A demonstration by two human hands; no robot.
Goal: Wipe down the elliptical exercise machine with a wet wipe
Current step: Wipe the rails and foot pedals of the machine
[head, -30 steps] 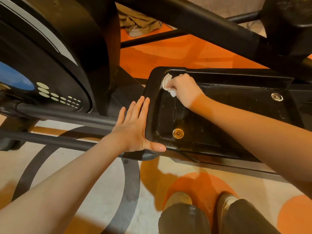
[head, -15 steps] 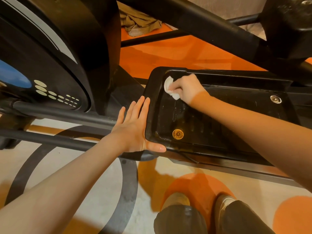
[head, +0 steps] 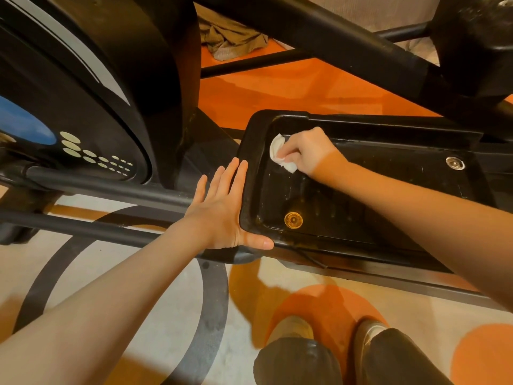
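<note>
Now scrubbing in the far left corner of the shiny black plastic foot pedal [head: 361, 207], with the crumpled white wet wipe [head: 280, 152] pinched tight in the right hand [head: 308, 150]. Moved only a tiny bit since a second ago, just a small rub down along the raised edge. Still pressing flat and open on the pedal's left side with the left hand [head: 222, 215], thumb along the near rim, keeping it from swinging. Looks like lots left to clean: the middle, the gold round bolt [head: 293, 219], the big black wheel cover [head: 83, 112].
</note>
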